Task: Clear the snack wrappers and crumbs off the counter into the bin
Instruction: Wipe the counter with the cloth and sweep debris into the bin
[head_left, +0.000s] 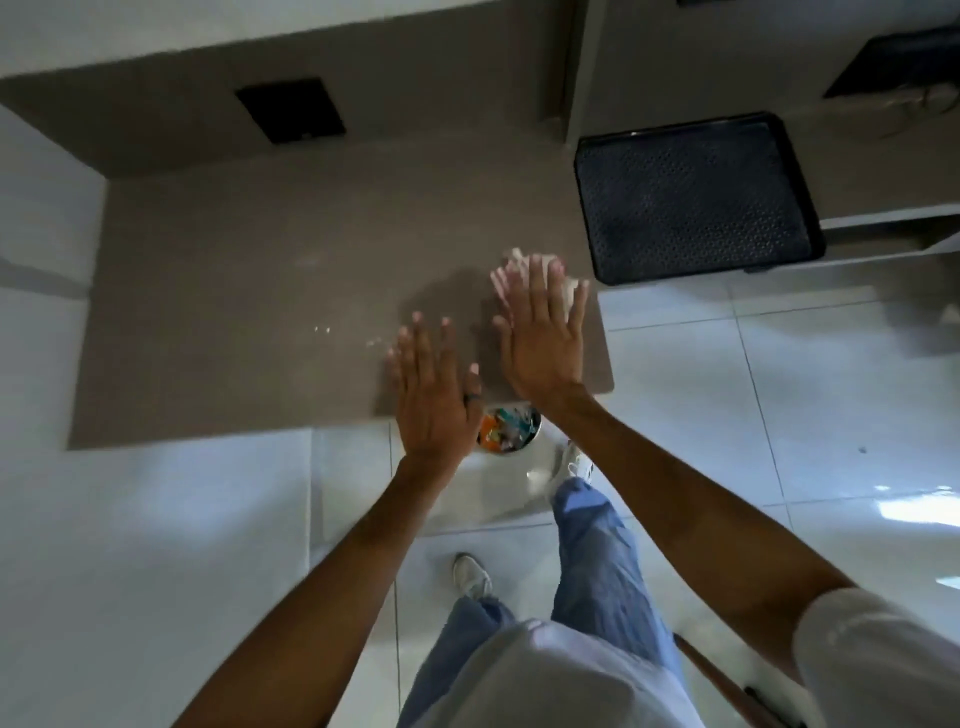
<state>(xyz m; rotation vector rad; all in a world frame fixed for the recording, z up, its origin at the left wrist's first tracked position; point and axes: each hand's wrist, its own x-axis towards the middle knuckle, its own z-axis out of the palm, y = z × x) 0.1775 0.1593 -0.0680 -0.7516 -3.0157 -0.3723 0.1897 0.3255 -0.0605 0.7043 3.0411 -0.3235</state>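
**Head view: sweeping crumbs toward the bin**

Head camera, places relative to the bin (511, 431), below the counter (234, 291) edge. Crumbs (322, 330) lie up-left of it, beyond the left hand (434, 395): flat, fingers spread, holding nothing. Right hand (540, 343), up-right, equally flat and empty, overlaps a pale crumpled wrapper (519, 257) at its fingertips; contact unclear. Judgement: cup palms and drag everything toward the edge above the bin.

brown counter (234, 291) bears crumbs (324, 329) and a black tray (696, 200).
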